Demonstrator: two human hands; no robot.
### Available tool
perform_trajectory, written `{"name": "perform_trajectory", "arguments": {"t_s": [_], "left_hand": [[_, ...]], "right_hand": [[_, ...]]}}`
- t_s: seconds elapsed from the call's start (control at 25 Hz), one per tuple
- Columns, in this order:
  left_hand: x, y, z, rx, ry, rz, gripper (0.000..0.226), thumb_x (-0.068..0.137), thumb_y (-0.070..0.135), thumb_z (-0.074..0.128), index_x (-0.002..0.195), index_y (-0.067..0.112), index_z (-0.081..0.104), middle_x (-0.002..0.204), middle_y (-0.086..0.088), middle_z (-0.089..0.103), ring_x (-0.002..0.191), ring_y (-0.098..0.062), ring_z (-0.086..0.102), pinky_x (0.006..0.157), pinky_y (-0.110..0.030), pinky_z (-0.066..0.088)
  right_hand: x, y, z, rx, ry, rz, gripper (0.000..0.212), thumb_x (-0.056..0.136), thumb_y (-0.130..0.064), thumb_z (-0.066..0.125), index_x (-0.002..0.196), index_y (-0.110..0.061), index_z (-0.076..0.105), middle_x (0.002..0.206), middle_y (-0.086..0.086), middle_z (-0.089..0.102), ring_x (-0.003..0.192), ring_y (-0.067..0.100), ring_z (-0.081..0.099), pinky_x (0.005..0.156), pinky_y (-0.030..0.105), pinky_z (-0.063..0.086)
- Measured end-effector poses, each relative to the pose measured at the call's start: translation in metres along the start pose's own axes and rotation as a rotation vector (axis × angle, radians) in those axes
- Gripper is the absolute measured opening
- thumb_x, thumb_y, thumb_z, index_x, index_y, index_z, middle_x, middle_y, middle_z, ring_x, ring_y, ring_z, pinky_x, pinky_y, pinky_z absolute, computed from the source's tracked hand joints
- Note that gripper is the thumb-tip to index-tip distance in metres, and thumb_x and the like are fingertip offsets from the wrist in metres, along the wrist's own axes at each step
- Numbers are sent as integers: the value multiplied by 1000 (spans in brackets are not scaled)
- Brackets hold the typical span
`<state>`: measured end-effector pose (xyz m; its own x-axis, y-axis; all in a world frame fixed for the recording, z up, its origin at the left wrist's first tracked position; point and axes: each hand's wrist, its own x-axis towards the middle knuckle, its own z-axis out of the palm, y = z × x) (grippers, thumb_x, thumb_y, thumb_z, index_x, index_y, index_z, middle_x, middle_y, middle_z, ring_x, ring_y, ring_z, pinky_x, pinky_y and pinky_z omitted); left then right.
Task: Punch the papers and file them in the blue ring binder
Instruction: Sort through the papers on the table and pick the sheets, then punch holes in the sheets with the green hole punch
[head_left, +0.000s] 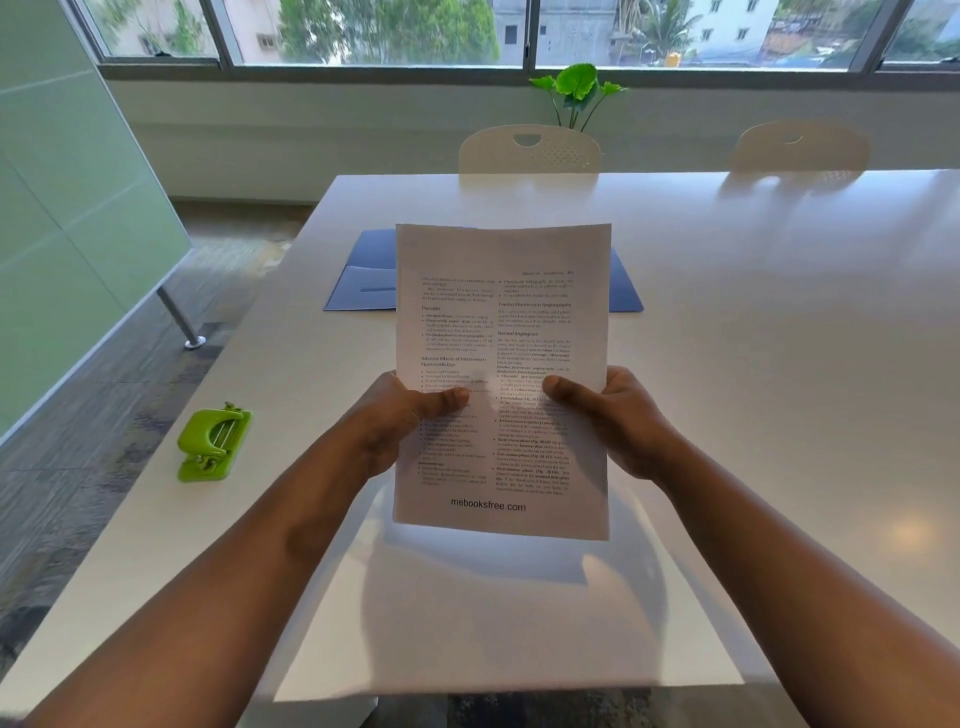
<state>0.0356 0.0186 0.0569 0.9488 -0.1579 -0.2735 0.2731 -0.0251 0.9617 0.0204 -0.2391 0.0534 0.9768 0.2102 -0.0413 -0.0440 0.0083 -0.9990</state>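
White papers (501, 332) pinched upright by left hand (402, 421) and right hand (618, 415); blue binder (363, 275) lies open behind.

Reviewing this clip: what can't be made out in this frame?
Head view only:
- Binder: its middle, rings included, is hidden behind the papers.
- Sheet count: only the front page shows.
- Body text: too small and blurred to read.
- Fingers of left hand and right hand: behind the papers; only thumbs show.
- Punch: fine detail too small.
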Motion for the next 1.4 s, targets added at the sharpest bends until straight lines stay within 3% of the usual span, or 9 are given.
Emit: {"name": "perform_trajectory", "arguments": {"t_s": [0.24, 0.44, 0.56, 0.68, 0.88, 1.04, 1.16, 1.24, 1.4], "left_hand": [[-2, -1, 0, -45, -24, -87, 36, 84, 6, 77, 118, 17, 69, 105, -12, 78, 102, -40, 71, 84, -54, 58], [0, -5, -6, -81, -2, -112, 43, 80, 1, 78, 121, 10, 68, 114, -17, 76, 107, -41, 70, 94, -60, 55], [-1, -11, -15, -56, 57, -121, 34, 86, 3, 76, 119, 4, 67, 109, -14, 78, 103, -35, 74, 87, -49, 61], [-2, -17, -24, 21, 141, -122, 26, 91, 8, 73, 114, 0, 65, 99, -11, 80, 90, -27, 77, 70, -35, 60], [-6, -22, -52, 329, 415, 21, 11, 91, 14, 75, 99, 9, 70, 89, -11, 79, 72, -19, 75, 73, -37, 63], [-12, -22, -90, 675, 626, 152, 9, 87, 22, 78, 85, 21, 70, 77, 5, 73, 79, -20, 73, 80, -34, 59], [-17, -18, -116, 804, 725, 169, 11, 88, 27, 77, 94, 20, 74, 87, 2, 74, 90, -24, 71, 83, -33, 54], [-20, -19, -130, 924, 788, 152, 19, 87, 35, 75, 102, 22, 73, 106, -4, 75, 101, -31, 68, 89, -40, 53], [-27, -23, -160, 1209, 896, -143, 45, 91, 46, 66, 131, 25, 62, 146, -11, 51, 132, -42, 43, 105, -51, 36]], "right_hand": [[4, 5, 2, -36, -9, 32, 31, 90, -31, 75, 115, -13, 70, 107, 9, 77, 93, 32, 76, 81, 49, 63], [6, 6, 0, -60, -10, 54, 26, 95, -25, 69, 117, -12, 70, 104, 6, 78, 92, 28, 77, 73, 39, 63], [5, 10, -4, -123, -13, 67, 20, 97, -26, 66, 114, -17, 72, 101, 0, 79, 92, 23, 77, 68, 31, 61], [7, 18, -4, -165, -8, 109, 19, 98, -30, 66, 114, -23, 73, 102, -3, 79, 93, 21, 77, 75, 40, 63], [18, 28, 4, -80, 28, 211, 18, 97, -27, 67, 113, -20, 70, 102, 3, 78, 95, 29, 76, 83, 55, 62], [26, 30, 18, 9, -9, 244, 17, 98, -16, 64, 113, -10, 70, 106, 12, 78, 95, 34, 76, 83, 55, 61], [31, 31, 32, 50, -35, 266, 15, 98, -12, 63, 110, -7, 71, 106, 14, 77, 95, 35, 76, 81, 53, 62], [34, 31, 38, 54, -50, 279, 14, 98, -12, 63, 109, -8, 71, 104, 13, 78, 94, 34, 76, 79, 51, 62], [40, 33, 50, 81, -68, 290, 16, 97, -11, 64, 111, -6, 70, 107, 15, 77, 95, 35, 76, 76, 48, 63]]}}
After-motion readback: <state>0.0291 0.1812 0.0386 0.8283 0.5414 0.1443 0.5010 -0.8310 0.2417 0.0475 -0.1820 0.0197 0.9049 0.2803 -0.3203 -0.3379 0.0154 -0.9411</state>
